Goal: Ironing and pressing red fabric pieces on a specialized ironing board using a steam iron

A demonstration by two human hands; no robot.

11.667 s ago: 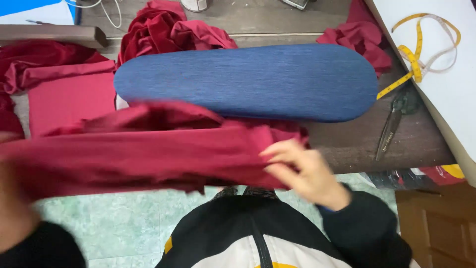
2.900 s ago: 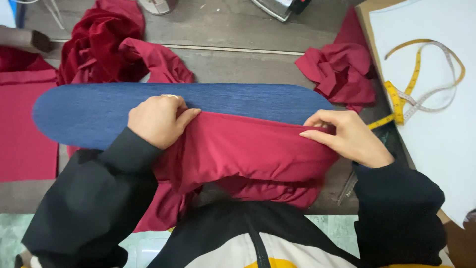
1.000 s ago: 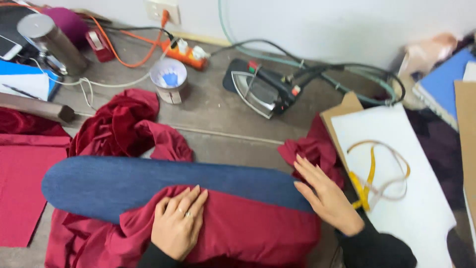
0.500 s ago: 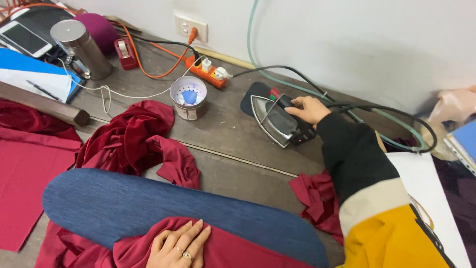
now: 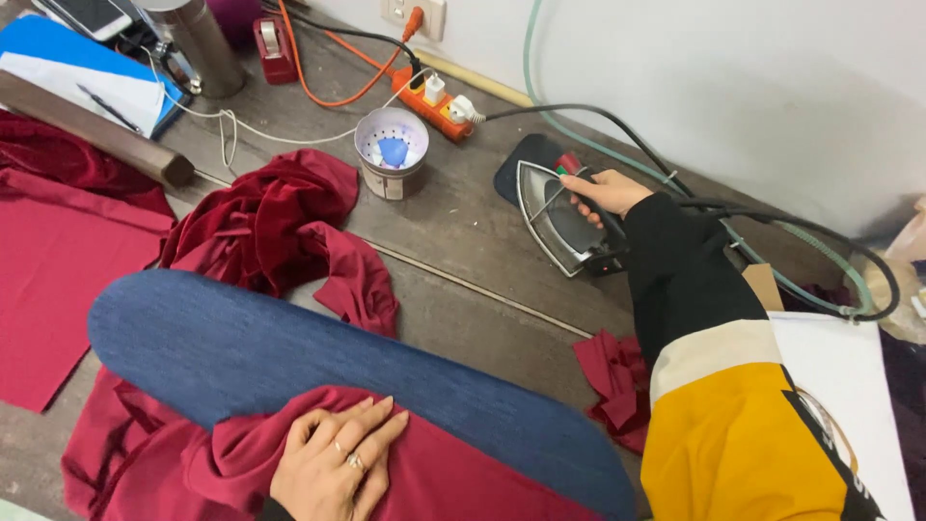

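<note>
Gripping iron (image 5: 564,220) right hand (image 5: 606,190) | left hand (image 5: 333,463) flat on red cloth (image 5: 453,482) | grey worktable (image 5: 463,232), white wall (image 5: 772,87)

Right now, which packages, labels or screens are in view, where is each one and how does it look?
Phone: top left corner on a blue folder, dark rectangular screen, partly cut off.
Cup: table centre, behind the red cloth, round, white inside, pale printed label around it.
No packages or signs show.

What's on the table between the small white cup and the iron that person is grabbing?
Only bare grey wooden tabletop lies between the cup and the iron under the right hand, seen from the head camera.
</note>
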